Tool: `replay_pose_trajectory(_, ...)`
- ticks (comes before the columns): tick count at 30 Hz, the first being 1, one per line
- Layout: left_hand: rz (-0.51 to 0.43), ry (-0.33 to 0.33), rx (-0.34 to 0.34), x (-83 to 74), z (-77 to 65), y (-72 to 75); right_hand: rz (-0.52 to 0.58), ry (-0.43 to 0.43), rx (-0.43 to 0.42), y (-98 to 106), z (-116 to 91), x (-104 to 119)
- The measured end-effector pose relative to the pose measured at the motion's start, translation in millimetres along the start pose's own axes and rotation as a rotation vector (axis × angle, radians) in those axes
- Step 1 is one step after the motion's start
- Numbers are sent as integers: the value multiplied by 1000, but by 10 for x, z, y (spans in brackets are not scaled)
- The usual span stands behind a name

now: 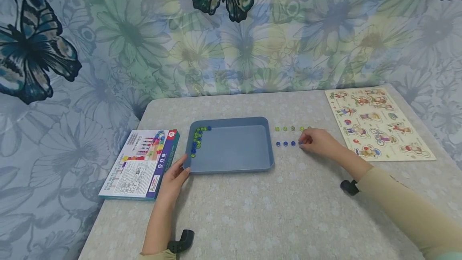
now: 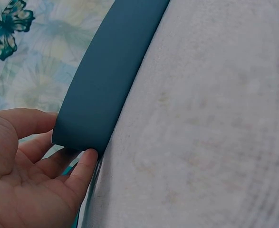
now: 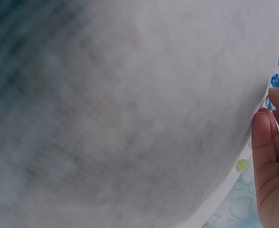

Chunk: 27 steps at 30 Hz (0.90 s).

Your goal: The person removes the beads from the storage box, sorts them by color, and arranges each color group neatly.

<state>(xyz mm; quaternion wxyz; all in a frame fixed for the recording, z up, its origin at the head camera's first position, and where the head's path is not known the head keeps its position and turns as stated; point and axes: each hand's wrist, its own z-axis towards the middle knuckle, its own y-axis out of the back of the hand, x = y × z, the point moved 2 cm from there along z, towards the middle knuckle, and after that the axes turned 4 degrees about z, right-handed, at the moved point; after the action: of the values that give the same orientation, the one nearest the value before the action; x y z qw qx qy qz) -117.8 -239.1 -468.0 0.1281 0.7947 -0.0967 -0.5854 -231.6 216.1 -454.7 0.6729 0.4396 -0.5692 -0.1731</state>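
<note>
My left hand (image 1: 174,177) grips the near left corner of a blue-grey tray (image 1: 234,169), its thumb and fingers on the rim and outer wall (image 2: 99,80). Inside the tray, green and blue glass marbles (image 1: 197,135) line the left side and the far left corner. To the right of the tray, my right hand (image 1: 319,143) pinches a blue marble (image 3: 271,103) between thumb and fingertips, low at the table. That marble stands at the right end of a row of blue marbles (image 1: 285,144). Behind it runs a row of green marbles (image 1: 285,128), its right end close to the hand.
A boxed toy set (image 1: 138,163) lies left of the tray, close by my left forearm. At the far right is a cream picture board (image 1: 379,125) with cartoon figures. A butterfly-printed cloth (image 1: 231,43) hangs behind the table (image 1: 252,216).
</note>
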Motion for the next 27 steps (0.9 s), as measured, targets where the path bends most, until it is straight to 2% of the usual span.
replay_pose_trajectory(23, -14, -13, 8, -44, -22, -12, 19, -9, -6, 0, -10, -13)
replay_pose_trajectory(27, -18, -13, 10, -26, -14, -10, 27, -10, -37, 31, -8, 10)
